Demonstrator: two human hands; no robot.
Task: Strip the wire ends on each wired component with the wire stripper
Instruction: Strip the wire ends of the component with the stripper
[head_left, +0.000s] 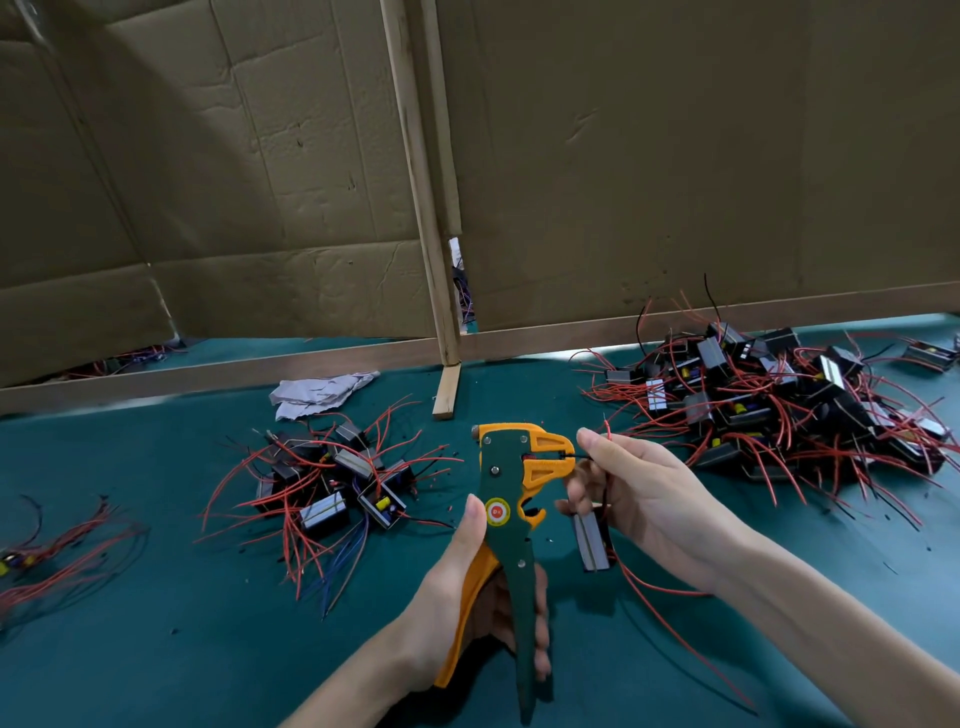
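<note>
Beyond both hands, a cardboard wall (675, 156) and a wooden post (434, 234) close off the back of the green table (182, 634). Left of our tool grip lies a small heap of wired components (332, 483), its red and blue leads splayed out. Crumpled paper (317, 392) lies behind that heap, and loose red wires (62, 545) lie farther left. Right of and beyond our other grip sits a larger heap (769, 400) of the same black blocks.

Our left hand (439, 603) curls its fingers around both handles of the wire stripper (511, 499), thumb lying up along the green body. The tool stands upright, its orange jaws facing the right hand. Our right hand (644, 499) pinches a thin black wire (574, 457) between thumb and forefinger, and the wire's tip sits between the jaws, just beside the fingertips. Below that pinch hangs the component (591, 540), a black block with a grey face, partly hidden by the fingers. Its red wire (665, 584) trails down under the wrist.
</note>
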